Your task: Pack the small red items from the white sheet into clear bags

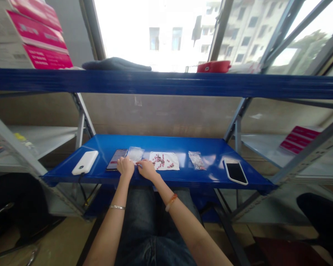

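Note:
My left hand point(125, 167) rests at the near edge of a small clear plastic bag point(135, 152), its fingers bent and closed on the bag's lower left. Beside it, my right hand point(147, 169) has thumb and fingertips pinched together at the bag's lower right edge; what is between them is too small to make out. Just right of that hand lies a white sheet point(173, 158) with many small pink and dark pieces point(160, 160) scattered on it. A dark phone point(116, 159) lies flat, partly behind my left hand.
On the blue table point(166, 142), a second clear bag point(196, 161) with small pieces lies right of the sheet. A white-framed phone point(235, 171) is at the right, a white device point(85, 162) with a cable at the left. A blue shelf beam point(166, 83) crosses above.

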A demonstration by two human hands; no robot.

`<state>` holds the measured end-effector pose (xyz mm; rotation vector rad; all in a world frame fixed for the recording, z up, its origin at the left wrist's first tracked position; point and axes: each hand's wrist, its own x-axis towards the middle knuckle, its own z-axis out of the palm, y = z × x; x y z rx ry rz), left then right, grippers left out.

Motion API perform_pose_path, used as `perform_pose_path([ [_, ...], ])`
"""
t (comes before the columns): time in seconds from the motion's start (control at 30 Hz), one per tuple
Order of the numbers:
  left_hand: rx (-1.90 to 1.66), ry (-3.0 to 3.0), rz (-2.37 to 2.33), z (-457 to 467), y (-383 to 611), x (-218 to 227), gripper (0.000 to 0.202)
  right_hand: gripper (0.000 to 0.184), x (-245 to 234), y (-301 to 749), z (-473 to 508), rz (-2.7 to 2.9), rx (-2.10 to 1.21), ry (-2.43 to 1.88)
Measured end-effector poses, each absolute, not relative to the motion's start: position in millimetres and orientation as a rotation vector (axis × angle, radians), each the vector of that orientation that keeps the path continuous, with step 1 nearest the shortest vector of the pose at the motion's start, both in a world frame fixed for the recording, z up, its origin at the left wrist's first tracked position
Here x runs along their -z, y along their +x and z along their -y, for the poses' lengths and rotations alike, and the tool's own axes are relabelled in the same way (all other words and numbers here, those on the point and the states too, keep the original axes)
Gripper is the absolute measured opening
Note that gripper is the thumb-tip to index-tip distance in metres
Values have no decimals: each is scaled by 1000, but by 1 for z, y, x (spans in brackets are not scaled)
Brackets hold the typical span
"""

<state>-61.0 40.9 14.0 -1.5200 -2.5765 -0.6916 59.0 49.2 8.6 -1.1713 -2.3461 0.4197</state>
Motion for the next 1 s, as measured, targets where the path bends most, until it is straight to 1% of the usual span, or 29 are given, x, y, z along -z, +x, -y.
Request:
perform_pose_path([
  [0.1,839,-1396,2530,-41,-55,-12,41,29,-9,66,-52,2277,-517,-1108],
  [0.2,1116,-1225,2398,-41,-44,-14,50,30,-13,86,-62,2159,-607,-1088],
  [0.27,1285,-1188,2299,-40,-32,-18,47,32,-17,111,-71,2029,-615,-1188],
  [0.33,1407,-1225,2226,-40,-17,-23,42,33,-22,145,-77,1863,-525,-1320],
  [0.47,1534,-1486,2101,-38,31,-26,38,37,-19,217,-71,1462,-193,-1599],
  [0.6,1541,-1929,1927,-29,98,-17,35,40,5,261,-45,1098,-45,-1787],
  [0.7,1414,-2415,1672,-22,145,-4,35,40,28,273,-31,1119,-24,-1853],
  [0.8,1341,-2716,1524,-21,175,8,36,41,44,275,-27,1224,-9,-1850],
  [0.9,1455,-2787,1592,-26,185,15,37,38,51,275,-28,1222,28,-1777],
  [1.0,1714,-2746,1747,-35,183,18,42,35,53,272,-27,1158,64,-1710],
])
